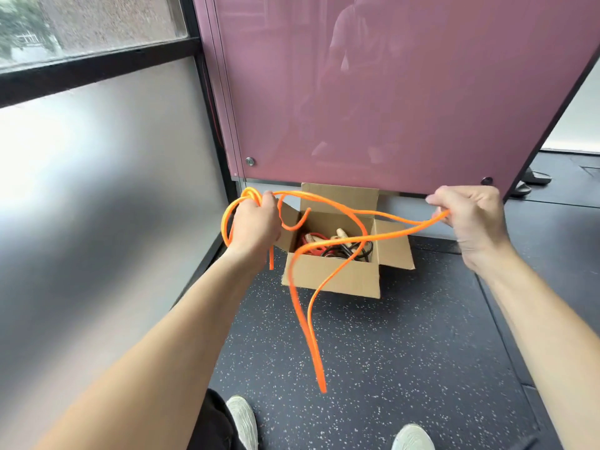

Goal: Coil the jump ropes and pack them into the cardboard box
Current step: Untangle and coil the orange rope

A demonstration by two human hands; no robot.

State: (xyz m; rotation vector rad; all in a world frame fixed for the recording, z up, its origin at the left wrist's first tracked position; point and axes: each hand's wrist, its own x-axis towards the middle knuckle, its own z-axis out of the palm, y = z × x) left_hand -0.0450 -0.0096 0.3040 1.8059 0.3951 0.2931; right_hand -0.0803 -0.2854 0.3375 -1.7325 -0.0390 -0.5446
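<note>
A mauve panel (389,92) rises behind the speckled floor (406,352), where the open cardboard box (341,277) holds other ropes (334,245). The orange jump rope (305,319) droops across the box, its coils gripped by the left hand (255,222) and a doubled strand pinched by the right hand (470,216).

No legible text (anywhere visible)

- We see the orange rope (315,362) as a smooth, slightly shiny plastic-looking cord.
- The cardboard box (357,280) is plain brown paperboard, matt.
- The floor (406,336) looks to us like dark rubber, matt, with a fine pale speckle.
- The purple panel (389,108) is glossy and carries dim reflections.
- Its round fastener (249,161) looks like bright metal.
- The window pane (113,190) is frosted glass.
- Our shoes (243,420) are pale knitted cloth.
</note>
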